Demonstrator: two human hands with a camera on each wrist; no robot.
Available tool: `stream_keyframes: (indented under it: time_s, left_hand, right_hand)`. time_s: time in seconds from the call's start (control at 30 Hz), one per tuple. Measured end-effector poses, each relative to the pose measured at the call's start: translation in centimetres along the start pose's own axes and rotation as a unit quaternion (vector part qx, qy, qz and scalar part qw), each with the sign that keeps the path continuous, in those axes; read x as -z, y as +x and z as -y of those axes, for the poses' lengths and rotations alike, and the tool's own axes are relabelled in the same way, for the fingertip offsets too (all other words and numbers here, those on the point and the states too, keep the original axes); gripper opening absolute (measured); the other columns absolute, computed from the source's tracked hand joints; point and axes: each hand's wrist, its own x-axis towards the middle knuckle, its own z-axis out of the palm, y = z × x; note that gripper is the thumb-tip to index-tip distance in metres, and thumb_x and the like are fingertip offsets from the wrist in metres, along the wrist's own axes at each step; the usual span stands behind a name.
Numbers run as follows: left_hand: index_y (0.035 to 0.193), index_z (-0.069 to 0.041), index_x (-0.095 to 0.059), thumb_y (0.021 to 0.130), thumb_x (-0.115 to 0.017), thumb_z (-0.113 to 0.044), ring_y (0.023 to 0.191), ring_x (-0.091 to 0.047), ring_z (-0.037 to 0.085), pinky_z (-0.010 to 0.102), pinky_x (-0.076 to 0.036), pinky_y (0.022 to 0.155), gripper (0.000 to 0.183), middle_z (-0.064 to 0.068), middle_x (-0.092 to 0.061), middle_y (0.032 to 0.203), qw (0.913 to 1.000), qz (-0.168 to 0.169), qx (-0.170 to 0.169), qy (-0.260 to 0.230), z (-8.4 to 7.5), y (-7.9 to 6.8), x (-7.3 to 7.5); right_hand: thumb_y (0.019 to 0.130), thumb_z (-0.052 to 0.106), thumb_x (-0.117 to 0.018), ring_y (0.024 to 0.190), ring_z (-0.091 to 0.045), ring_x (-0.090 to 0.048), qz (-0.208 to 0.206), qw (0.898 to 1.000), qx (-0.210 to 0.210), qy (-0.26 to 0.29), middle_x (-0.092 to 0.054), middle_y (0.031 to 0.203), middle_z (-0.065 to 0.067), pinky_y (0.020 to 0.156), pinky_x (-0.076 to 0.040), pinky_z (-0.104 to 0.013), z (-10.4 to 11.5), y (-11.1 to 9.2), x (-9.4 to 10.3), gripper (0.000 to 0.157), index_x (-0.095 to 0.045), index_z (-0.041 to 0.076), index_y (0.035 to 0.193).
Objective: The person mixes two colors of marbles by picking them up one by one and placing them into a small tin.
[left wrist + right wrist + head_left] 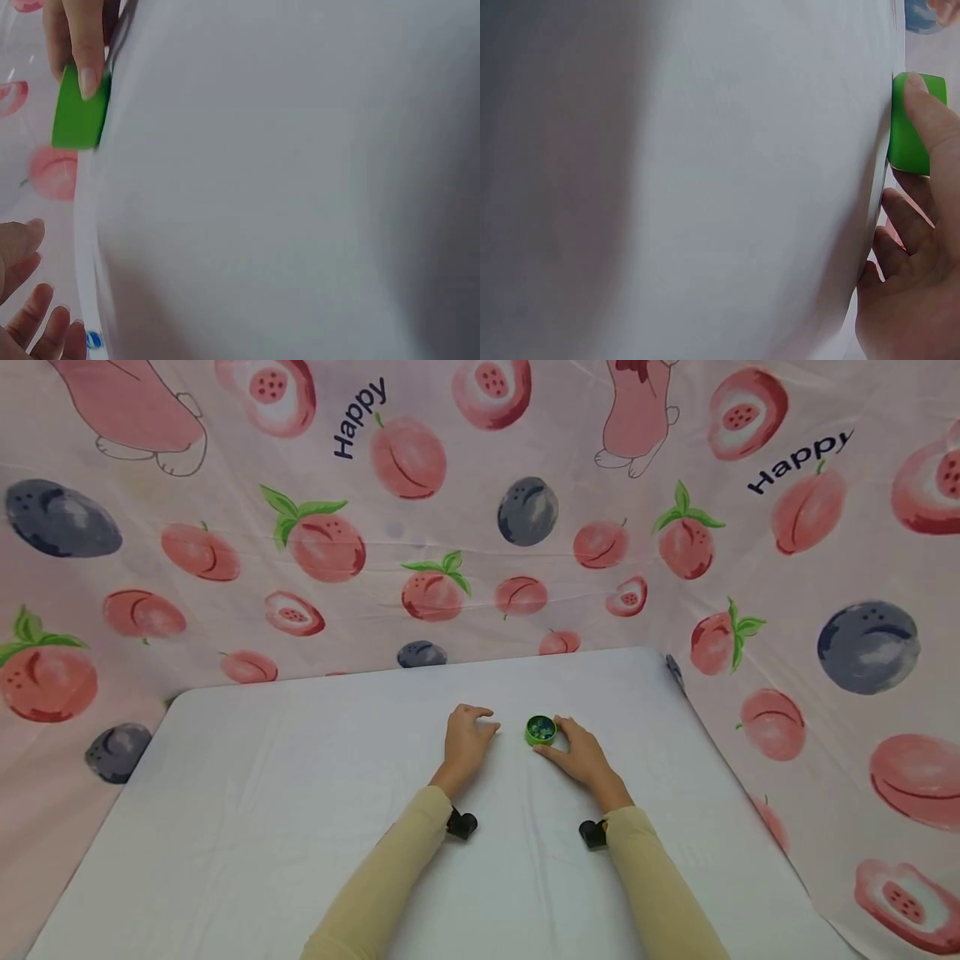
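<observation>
A small round green cup stands on the white table, holding several shiny blue and green pieces that look like glass marbles. My right hand grips the cup from its right side, thumb at the near side and fingers at the far side. In the right wrist view the thumb presses on the green wall. To the left of the cup, my left hand hovers with thumb and fingers bent and apart, nothing visible between them. A small blue marble-like piece shows near its fingertips in the left wrist view.
A white cloth covers the table. Fruit-printed fabric hangs behind it and along both sides. A small dark object sits at the table's far right corner. Black wrist cameras are strapped at both sleeve cuffs.
</observation>
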Motion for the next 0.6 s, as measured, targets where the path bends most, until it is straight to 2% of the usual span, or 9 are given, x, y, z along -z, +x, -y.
stream_keyframes:
  time_s: [0.3, 0.6]
  left_hand:
    - [0.119, 0.005, -0.076, 0.094, -0.079, -0.009, 0.113, -0.061, 0.041, 0.052, -0.051, 0.1, 0.029, 0.024, -0.066, 0.118, 0.9994, -0.018, 0.023, 0.018, 1.5, 0.4, 1.6]
    - [0.12, 0.005, -0.075, 0.094, -0.079, -0.008, 0.112, -0.061, 0.042, 0.051, -0.052, 0.097, 0.029, 0.025, -0.065, 0.118, 0.9974, -0.033, 0.05, 0.039, 2.1, 1.1, 2.3]
  right_hand:
    - [0.099, 0.037, -0.075, 0.157, -0.042, -0.029, 0.001, 1.0, 0.007, 0.006, -0.043, 0.163, -0.024, 0.127, -0.026, -0.057, 0.0, -0.1, 0.2, 0.08, -0.041, -0.006, 0.158]
    - [0.099, 0.037, -0.075, 0.157, -0.042, -0.029, 0.001, 1.0, 0.002, 0.006, -0.042, 0.163, -0.024, 0.127, -0.025, -0.056, -0.3, 0.0, -0.1, 0.08, -0.04, -0.006, 0.158]
